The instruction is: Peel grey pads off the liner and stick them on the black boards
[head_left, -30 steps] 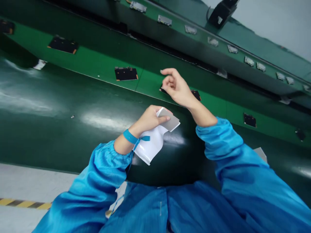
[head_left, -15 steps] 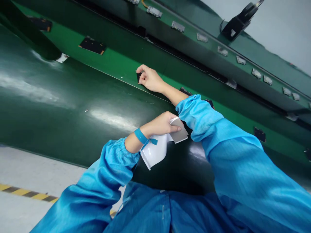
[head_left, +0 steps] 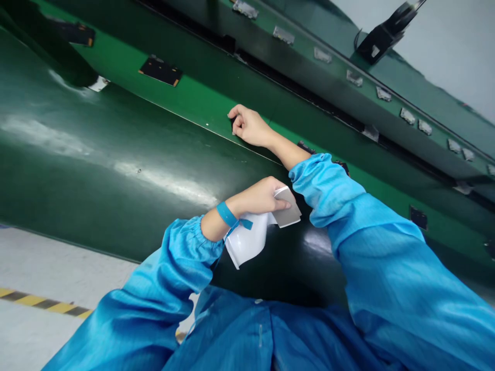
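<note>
My left hand is closed on a stack of grey and white sheets, with a curled white backing paper hanging below it over the dark green table. A blue wrist strap circles my left wrist. My right hand reaches forward onto the bright green conveyor belt, fingers curled over a small black board that is mostly hidden under them. Both arms wear blue sleeves.
More black boards lie spaced along the belt, including one at the far right. A second green belt behind carries several small grey parts. A black device stands at the top right. Grey floor with yellow-black tape lies lower left.
My right hand went from raised above the belt to reaching left and down onto a black board, and stays curled on it. The left hand keeps hold of the sheets.
</note>
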### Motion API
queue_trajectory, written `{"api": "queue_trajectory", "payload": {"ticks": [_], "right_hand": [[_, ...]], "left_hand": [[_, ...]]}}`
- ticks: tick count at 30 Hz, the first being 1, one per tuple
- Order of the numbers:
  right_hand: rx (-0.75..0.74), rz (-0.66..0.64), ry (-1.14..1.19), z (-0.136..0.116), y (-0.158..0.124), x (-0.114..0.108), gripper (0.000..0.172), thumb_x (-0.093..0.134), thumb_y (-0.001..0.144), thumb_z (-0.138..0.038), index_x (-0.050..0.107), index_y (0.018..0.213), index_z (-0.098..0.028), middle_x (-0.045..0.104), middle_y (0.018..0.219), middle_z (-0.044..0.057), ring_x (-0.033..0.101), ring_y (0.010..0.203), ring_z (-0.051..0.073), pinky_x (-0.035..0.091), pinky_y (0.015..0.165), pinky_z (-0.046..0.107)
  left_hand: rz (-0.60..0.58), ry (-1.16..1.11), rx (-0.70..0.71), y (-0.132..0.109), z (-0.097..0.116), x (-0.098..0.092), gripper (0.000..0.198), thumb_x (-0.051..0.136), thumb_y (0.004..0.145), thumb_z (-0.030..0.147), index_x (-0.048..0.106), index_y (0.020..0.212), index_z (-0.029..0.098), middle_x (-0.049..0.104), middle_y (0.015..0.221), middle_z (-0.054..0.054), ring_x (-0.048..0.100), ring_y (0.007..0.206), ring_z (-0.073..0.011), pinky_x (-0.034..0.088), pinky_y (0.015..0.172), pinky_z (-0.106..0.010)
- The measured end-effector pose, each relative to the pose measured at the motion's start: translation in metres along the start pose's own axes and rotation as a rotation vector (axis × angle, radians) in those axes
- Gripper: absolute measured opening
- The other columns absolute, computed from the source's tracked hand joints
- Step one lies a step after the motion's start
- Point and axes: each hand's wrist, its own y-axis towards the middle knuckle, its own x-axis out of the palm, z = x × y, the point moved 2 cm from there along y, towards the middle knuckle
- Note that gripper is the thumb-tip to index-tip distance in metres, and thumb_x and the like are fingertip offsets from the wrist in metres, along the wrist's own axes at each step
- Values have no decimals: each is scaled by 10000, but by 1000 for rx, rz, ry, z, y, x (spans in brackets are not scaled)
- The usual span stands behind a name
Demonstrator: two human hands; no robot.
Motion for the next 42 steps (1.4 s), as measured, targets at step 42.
{"api": "queue_trajectory", "payload": {"ticks": [42], "right_hand": [[236,-8,108,-42,83,-20,137,721,1003,-231,629,929,-163,517,718,-46,431,615,61,410,562,219]], "left_hand": [[-97,64,18,-1,-7,17,115,769,857,191,822,944,138,836,916,-64,771,830,-221,560,714,-286]]}}
